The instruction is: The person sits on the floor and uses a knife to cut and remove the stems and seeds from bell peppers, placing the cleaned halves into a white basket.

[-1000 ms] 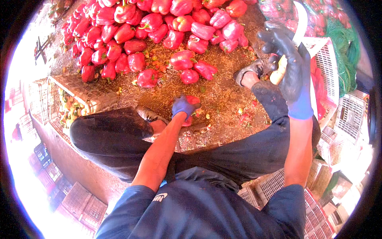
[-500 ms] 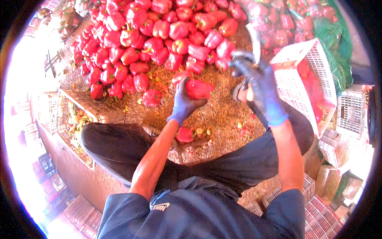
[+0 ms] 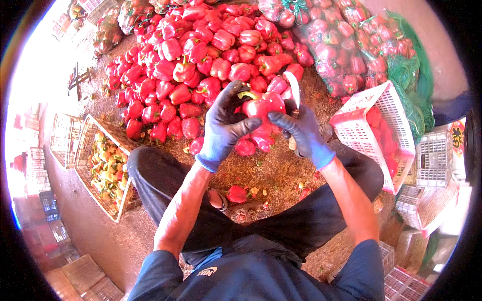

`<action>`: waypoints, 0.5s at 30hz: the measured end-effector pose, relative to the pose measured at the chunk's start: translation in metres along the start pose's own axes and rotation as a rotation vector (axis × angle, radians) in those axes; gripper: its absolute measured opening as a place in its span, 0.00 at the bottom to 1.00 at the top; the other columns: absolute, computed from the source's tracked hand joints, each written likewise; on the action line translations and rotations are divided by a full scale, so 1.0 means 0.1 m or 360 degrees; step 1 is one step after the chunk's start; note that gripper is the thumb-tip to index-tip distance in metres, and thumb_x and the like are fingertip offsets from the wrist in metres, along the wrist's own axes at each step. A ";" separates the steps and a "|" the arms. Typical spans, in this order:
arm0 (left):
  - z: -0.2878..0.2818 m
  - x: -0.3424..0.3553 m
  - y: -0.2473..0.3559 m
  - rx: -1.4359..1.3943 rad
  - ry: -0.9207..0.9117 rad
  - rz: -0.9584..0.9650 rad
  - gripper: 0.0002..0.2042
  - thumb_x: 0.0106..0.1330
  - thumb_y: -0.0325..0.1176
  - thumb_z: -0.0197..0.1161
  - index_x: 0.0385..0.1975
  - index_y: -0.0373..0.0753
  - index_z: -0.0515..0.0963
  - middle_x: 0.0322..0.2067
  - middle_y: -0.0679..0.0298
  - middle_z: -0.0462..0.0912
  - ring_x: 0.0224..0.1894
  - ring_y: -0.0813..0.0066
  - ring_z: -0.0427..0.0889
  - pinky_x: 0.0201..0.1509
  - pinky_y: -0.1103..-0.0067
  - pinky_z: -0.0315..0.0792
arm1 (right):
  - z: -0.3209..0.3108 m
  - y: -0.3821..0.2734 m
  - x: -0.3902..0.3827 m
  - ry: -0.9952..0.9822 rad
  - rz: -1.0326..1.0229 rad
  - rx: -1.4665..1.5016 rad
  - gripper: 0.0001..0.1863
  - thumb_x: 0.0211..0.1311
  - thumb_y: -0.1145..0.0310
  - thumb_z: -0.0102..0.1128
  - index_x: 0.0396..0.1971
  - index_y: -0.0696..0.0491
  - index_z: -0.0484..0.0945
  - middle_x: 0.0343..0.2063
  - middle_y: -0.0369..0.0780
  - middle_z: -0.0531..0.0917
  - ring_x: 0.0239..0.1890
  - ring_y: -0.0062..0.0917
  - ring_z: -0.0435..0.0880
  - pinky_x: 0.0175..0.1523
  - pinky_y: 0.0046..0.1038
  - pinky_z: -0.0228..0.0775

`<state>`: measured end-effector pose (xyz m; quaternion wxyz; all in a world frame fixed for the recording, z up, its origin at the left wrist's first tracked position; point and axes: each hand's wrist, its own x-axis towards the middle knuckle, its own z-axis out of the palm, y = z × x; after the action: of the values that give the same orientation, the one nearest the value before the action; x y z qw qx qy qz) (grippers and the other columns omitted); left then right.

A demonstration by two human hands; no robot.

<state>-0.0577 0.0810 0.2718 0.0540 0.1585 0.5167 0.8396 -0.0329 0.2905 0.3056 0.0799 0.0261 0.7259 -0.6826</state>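
A red bell pepper (image 3: 264,106) with a curved green stem is between my two gloved hands above the ground. My left hand (image 3: 221,128) is curved around its stem side, thumb below and fingers above. My right hand (image 3: 306,131) is closed on a knife (image 3: 292,86), its pale curved blade pointing up past the pepper's right side and its handle end showing below the fingers. That hand's thumb rests against the pepper. Beyond my hands spreads a large heap of red bell peppers (image 3: 191,55), a few lying just beneath the held one.
To the left a tilted crate (image 3: 82,165) holds yellow-green scraps. At right stands a white slatted crate (image 3: 354,128) with red peppers inside. Net bags of peppers (image 3: 334,55) and green netting (image 3: 409,83) lie behind it. My bent legs (image 3: 321,200) frame the littered ground.
My right hand with the knife has come left to the pepper. The pepper has been turned, so its stem now points left toward my left hand. The view has shifted too.
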 end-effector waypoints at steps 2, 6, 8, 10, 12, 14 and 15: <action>-0.01 -0.04 0.02 -0.0187 0.0113 0.0032 0.45 0.53 0.23 0.80 0.72 0.37 0.63 0.67 0.62 0.72 0.65 0.69 0.74 0.61 0.74 0.79 | 0.01 -0.05 0.00 -0.0001 0.0203 0.0068 0.28 0.55 0.53 0.81 0.48 0.58 0.83 0.35 0.32 0.85 0.38 0.16 0.80 0.43 0.25 0.75; -0.19 -0.15 -0.06 -0.0513 0.0105 -0.0209 0.40 0.56 0.35 0.81 0.69 0.37 0.67 0.63 0.62 0.77 0.64 0.67 0.77 0.68 0.68 0.72 | 0.19 0.01 0.05 -0.0074 -0.0121 -0.0059 0.25 0.56 0.54 0.80 0.45 0.56 0.83 0.30 0.29 0.82 0.32 0.14 0.77 0.37 0.24 0.72; -0.27 -0.18 -0.02 -0.0644 -0.0033 -0.0355 0.40 0.54 0.42 0.82 0.66 0.36 0.70 0.60 0.62 0.79 0.63 0.68 0.77 0.71 0.68 0.69 | 0.25 -0.01 0.09 -0.0159 -0.0076 -0.0144 0.26 0.56 0.53 0.80 0.46 0.56 0.84 0.34 0.31 0.85 0.37 0.14 0.80 0.42 0.23 0.75; -0.28 -0.20 0.01 -0.0696 -0.0135 -0.0390 0.40 0.54 0.42 0.82 0.65 0.34 0.70 0.58 0.63 0.80 0.62 0.70 0.77 0.71 0.70 0.67 | 0.27 -0.08 0.05 -0.0243 -0.0047 -0.0106 0.27 0.56 0.53 0.80 0.47 0.56 0.84 0.37 0.33 0.87 0.40 0.15 0.81 0.45 0.23 0.76; -0.31 -0.17 0.14 -0.0451 -0.0122 -0.0285 0.42 0.49 0.40 0.85 0.63 0.34 0.71 0.58 0.61 0.80 0.60 0.70 0.79 0.68 0.71 0.71 | 0.33 -0.01 0.08 -0.0219 -0.0340 -0.0114 0.29 0.59 0.51 0.77 0.50 0.58 0.82 0.39 0.36 0.88 0.41 0.16 0.82 0.47 0.24 0.77; -0.33 -0.17 0.20 -0.0156 0.0005 -0.0128 0.43 0.46 0.39 0.87 0.63 0.34 0.71 0.57 0.60 0.80 0.59 0.70 0.80 0.67 0.71 0.72 | 0.44 -0.03 0.13 -0.0117 -0.0680 -0.0243 0.31 0.60 0.50 0.76 0.53 0.59 0.80 0.40 0.37 0.88 0.41 0.16 0.83 0.47 0.25 0.77; -0.35 -0.14 0.22 -0.0007 0.0103 -0.0052 0.44 0.44 0.36 0.87 0.62 0.33 0.71 0.56 0.59 0.80 0.57 0.71 0.80 0.66 0.71 0.74 | 0.42 -0.10 0.10 -0.0123 -0.0620 -0.0436 0.36 0.61 0.48 0.74 0.59 0.59 0.77 0.40 0.39 0.88 0.41 0.18 0.84 0.48 0.28 0.78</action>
<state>-0.0538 0.0377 0.2735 0.0512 0.1227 0.5190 0.8444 -0.0409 0.2475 0.3114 -0.0228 -0.1516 0.7995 -0.5807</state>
